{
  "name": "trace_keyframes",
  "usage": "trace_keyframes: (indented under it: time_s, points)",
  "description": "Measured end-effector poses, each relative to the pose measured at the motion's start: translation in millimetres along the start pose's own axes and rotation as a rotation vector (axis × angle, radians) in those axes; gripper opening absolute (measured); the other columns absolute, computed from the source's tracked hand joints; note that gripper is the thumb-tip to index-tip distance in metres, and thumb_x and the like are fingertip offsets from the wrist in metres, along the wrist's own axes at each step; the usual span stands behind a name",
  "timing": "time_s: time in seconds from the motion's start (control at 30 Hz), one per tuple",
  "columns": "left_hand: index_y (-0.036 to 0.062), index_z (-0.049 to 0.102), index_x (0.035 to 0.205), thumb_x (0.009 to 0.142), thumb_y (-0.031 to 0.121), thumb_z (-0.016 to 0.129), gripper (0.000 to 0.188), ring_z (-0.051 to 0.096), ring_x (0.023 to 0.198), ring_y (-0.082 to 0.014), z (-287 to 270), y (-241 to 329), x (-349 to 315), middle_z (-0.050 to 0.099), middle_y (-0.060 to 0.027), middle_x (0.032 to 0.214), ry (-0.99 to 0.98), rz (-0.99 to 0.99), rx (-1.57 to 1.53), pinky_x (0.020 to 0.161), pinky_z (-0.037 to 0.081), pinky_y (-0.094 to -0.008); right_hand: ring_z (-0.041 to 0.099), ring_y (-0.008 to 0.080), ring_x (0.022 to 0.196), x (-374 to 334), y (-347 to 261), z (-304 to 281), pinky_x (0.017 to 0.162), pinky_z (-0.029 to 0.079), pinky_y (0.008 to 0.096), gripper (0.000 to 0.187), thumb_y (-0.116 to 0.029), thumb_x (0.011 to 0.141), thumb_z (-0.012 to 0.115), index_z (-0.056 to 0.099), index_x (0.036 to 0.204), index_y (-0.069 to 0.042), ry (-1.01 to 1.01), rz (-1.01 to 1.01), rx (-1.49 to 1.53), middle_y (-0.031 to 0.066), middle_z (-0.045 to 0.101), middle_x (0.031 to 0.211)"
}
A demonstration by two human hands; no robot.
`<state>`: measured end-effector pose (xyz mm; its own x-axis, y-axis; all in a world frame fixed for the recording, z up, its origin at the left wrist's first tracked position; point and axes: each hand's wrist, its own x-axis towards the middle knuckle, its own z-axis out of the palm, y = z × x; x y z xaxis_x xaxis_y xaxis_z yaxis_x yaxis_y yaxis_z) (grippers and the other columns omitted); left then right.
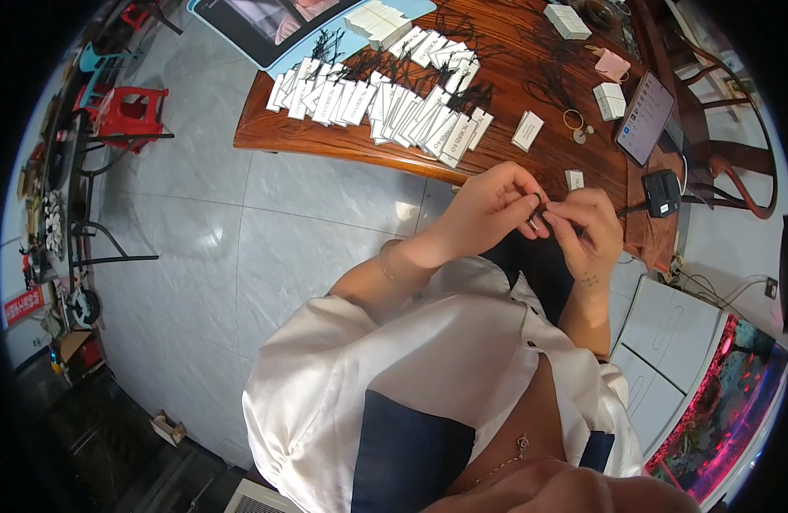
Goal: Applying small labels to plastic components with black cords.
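My left hand (496, 209) and my right hand (589, 229) meet just off the table's front edge, fingers pinched together. Between the fingertips shows a small piece of thin black cord (538, 203), mostly hidden by the fingers. Just beyond my right hand, part of a small white card (573, 179) is visible. Another white card (527, 131) lies on the wooden table past my hands. To its left, overlapping rows of white hang tags (394, 111) with black strings run along the table edge.
Loose black cords (552, 73) spread over the table (509, 77). White card stacks (567, 22) (609, 101), a phone (644, 117), a black device (661, 194) and a ring (573, 120) lie to the right. A blue-framed screen (283, 34) stands back left. Red stools (129, 115) stand on the floor.
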<state>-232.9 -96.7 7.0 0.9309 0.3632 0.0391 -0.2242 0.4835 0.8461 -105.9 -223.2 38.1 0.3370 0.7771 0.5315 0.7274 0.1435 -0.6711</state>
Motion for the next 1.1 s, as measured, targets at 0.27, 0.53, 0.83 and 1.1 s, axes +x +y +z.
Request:
trace_keyframes:
  time_s: [0.27, 0.53, 0.83, 1.1]
  points:
    - [-0.0039, 0.056, 0.097, 0.092, 0.004, 0.055, 0.009, 0.068, 0.078, -0.0213, -6, -1, -4, 0.064, -0.0138, 0.089, -0.13, -0.1, -0.061, 0.065, 0.057, -0.0268, 0.055, 0.0148, 0.07, 4, 3, -14, 0.06, 0.044, 0.024, 0.016, 0.0, 0.07, 0.074, 0.067, 0.084, -0.002, -0.183, 0.117, 0.232, 0.0078, 0.058, 0.082]
    - [-0.0043, 0.055, 0.099, 0.091, 0.0, 0.054, 0.01, 0.066, 0.086, -0.0188, -2, -10, 0, 0.062, -0.0153, 0.101, -0.016, -0.051, -0.037, 0.072, 0.057, -0.0267, 0.056, 0.0178, 0.07, 11, -7, -8, 0.061, 0.044, 0.0274, 0.021, -0.005, 0.064, 0.078, 0.067, 0.083, -0.004, -0.08, 0.087, 0.116, 0.0058, 0.059, 0.079]
    - [-0.0042, 0.056, 0.099, 0.089, -0.004, 0.055, 0.01, 0.062, 0.094, -0.0182, -3, -15, 3, 0.06, -0.0177, 0.111, 0.046, 0.091, -0.149, 0.08, 0.055, -0.0277, 0.054, 0.0212, 0.067, 16, -3, 0, 0.059, 0.041, 0.0324, 0.027, -0.008, 0.06, 0.078, 0.068, 0.086, -0.009, 0.016, -0.237, -0.342, 0.0025, 0.059, 0.076]
    - [-0.0033, 0.058, 0.1, 0.089, -0.002, 0.058, 0.011, 0.06, 0.099, -0.015, -1, -28, 3, 0.06, -0.0142, 0.113, 0.162, 0.352, 0.23, 0.082, 0.054, -0.028, 0.057, 0.0211, 0.07, 15, -3, 14, 0.062, 0.043, 0.0328, 0.027, -0.005, 0.064, 0.072, 0.069, 0.091, -0.008, 0.034, -0.25, -0.462, 0.0029, 0.06, 0.08]
